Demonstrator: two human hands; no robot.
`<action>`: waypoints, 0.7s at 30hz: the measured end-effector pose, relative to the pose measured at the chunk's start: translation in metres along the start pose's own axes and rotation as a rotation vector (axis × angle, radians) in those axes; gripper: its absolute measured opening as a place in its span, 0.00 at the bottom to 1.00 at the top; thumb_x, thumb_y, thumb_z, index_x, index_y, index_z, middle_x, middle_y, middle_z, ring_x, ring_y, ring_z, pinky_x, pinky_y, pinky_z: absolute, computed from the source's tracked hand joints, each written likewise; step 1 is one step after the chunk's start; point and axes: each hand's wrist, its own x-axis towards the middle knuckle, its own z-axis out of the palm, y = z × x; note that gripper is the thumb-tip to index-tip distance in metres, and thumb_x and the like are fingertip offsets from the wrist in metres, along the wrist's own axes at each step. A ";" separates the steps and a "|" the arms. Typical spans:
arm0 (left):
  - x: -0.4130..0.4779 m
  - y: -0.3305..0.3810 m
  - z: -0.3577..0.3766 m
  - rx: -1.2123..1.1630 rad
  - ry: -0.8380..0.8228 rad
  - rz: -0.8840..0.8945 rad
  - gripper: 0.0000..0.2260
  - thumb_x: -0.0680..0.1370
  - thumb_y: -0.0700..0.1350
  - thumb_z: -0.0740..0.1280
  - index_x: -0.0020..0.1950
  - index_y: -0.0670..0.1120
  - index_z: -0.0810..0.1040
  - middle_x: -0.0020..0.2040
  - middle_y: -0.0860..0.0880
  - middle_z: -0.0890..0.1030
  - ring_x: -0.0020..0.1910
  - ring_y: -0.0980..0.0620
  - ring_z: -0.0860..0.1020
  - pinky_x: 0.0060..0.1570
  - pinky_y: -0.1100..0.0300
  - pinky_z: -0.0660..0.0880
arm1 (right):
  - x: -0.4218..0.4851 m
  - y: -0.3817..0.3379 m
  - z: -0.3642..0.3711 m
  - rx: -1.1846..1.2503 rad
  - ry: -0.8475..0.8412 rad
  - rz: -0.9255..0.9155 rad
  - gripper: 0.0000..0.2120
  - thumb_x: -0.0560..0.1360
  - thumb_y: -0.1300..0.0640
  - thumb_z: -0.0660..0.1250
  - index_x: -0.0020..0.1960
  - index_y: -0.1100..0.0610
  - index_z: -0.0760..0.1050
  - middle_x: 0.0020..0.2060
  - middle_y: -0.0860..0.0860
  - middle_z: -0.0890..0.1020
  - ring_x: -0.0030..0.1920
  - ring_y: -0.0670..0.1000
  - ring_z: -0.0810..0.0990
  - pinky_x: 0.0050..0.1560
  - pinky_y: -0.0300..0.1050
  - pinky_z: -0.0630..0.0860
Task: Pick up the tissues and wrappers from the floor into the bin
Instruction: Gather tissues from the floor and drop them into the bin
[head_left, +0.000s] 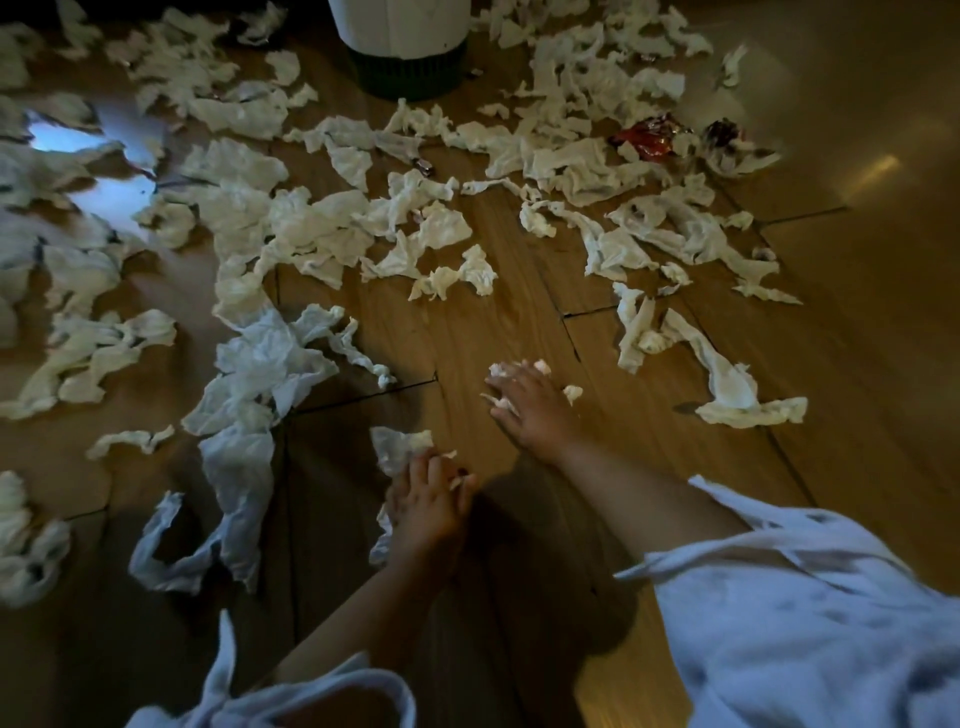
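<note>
The left hand (431, 504) is pinching a tissue (397, 447) and the right hand (532, 413) is gripping loose scraps (501, 370), probably risking spills before the twelve-o'clock bin (400, 31).

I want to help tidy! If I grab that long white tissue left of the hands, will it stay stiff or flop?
Probably flop: the long tissue lies twisted and crumpled along the floor, so it would likely dangle. It looks thin, so it is probably very light. Its ragged edges suggest it might tear if yanked.
</note>
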 end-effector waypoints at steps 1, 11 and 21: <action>0.000 0.003 0.000 0.028 0.011 0.002 0.18 0.80 0.55 0.53 0.67 0.51 0.63 0.73 0.50 0.57 0.73 0.47 0.53 0.71 0.50 0.52 | -0.013 0.000 0.010 0.017 0.076 -0.030 0.18 0.78 0.52 0.57 0.67 0.53 0.68 0.70 0.52 0.68 0.73 0.55 0.60 0.72 0.53 0.57; 0.003 -0.016 -0.015 0.459 -0.193 0.232 0.24 0.79 0.54 0.57 0.73 0.50 0.57 0.74 0.47 0.59 0.72 0.43 0.61 0.66 0.50 0.65 | -0.053 -0.003 0.019 -0.317 0.131 -0.157 0.13 0.73 0.46 0.60 0.49 0.53 0.76 0.44 0.49 0.81 0.41 0.53 0.81 0.39 0.48 0.77; 0.064 0.002 -0.096 -0.203 0.016 0.074 0.10 0.79 0.55 0.57 0.51 0.51 0.73 0.44 0.51 0.78 0.41 0.56 0.78 0.42 0.58 0.77 | -0.001 -0.034 -0.036 -0.161 -0.166 -0.054 0.10 0.79 0.50 0.57 0.54 0.55 0.72 0.46 0.49 0.74 0.44 0.49 0.74 0.43 0.43 0.69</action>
